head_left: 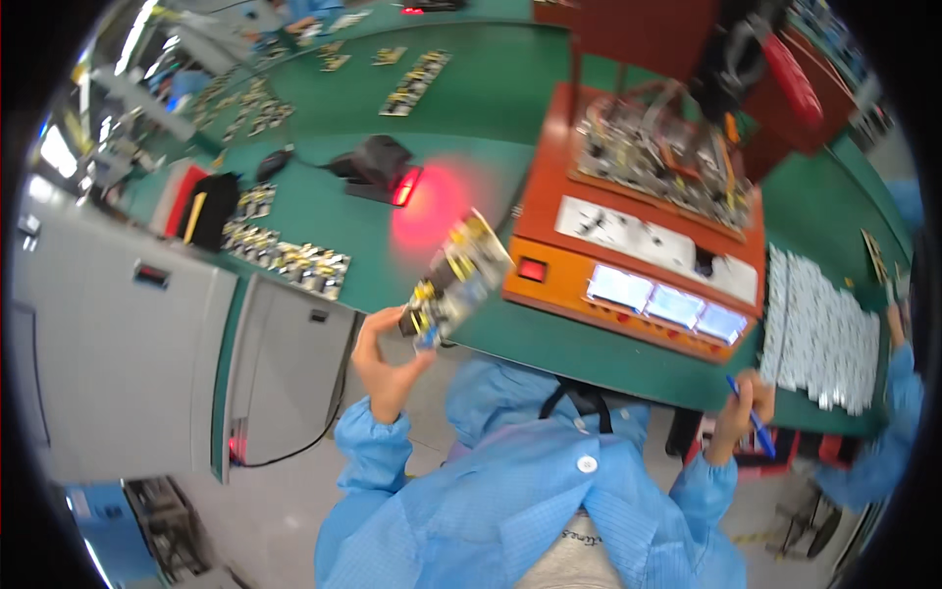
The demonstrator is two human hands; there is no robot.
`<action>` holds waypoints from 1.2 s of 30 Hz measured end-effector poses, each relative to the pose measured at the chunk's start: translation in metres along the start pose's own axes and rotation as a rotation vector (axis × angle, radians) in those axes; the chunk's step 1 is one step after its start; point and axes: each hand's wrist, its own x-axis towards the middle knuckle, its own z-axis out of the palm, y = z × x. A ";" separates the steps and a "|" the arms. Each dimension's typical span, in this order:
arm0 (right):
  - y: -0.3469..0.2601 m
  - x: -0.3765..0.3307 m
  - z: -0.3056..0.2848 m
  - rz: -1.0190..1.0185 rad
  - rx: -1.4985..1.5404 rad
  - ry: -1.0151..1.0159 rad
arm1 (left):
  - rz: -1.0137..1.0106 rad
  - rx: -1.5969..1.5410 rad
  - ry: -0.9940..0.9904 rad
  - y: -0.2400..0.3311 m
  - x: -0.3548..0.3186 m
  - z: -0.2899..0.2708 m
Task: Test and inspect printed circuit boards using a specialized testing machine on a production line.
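My left hand [386,365] grips a circuit board [456,280] by its near end, holding it tilted above the table's front edge. Yellow, black and blue parts cover the board, which is slightly blurred. Beyond it, a black scanner [381,169] on the green table throws a red glow toward the board. On the right, my right hand [746,407] is closed around a blue pen [754,420], just off the table's edge. Between my hands stands an orange test box [559,312] with lit displays and a fixture of metal parts on top.
Several circuit boards [289,263] lie at the table's left. Rows of pale boards [819,329] cover its right side, near another person's blue sleeve [898,402]. A red-handled black device [790,79] rises over the box. Grey cabinets [128,324] stand left.
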 end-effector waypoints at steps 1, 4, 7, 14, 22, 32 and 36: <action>-0.007 -0.004 0.009 0.033 -0.005 0.001 | -0.211 -0.151 0.051 -0.017 0.007 0.001; 0.005 -0.015 0.015 -0.012 0.072 -0.015 | -0.356 0.102 0.235 -0.016 0.038 -0.015; 0.002 -0.023 0.024 -0.047 -0.053 -0.088 | -0.361 0.235 0.289 -0.050 0.062 0.000; 0.007 -0.032 -0.003 0.007 -0.191 -0.096 | -0.173 0.643 0.190 -0.064 0.065 0.022; 0.017 -0.031 0.005 0.023 -0.435 -0.176 | -0.150 0.662 0.209 -0.066 0.068 0.024; 0.018 -0.031 0.012 -0.064 -0.461 -0.183 | -0.140 0.674 0.170 -0.081 0.113 0.043; 0.021 -0.034 0.012 -0.144 -0.360 -0.161 | -0.118 0.667 0.172 -0.087 0.126 0.052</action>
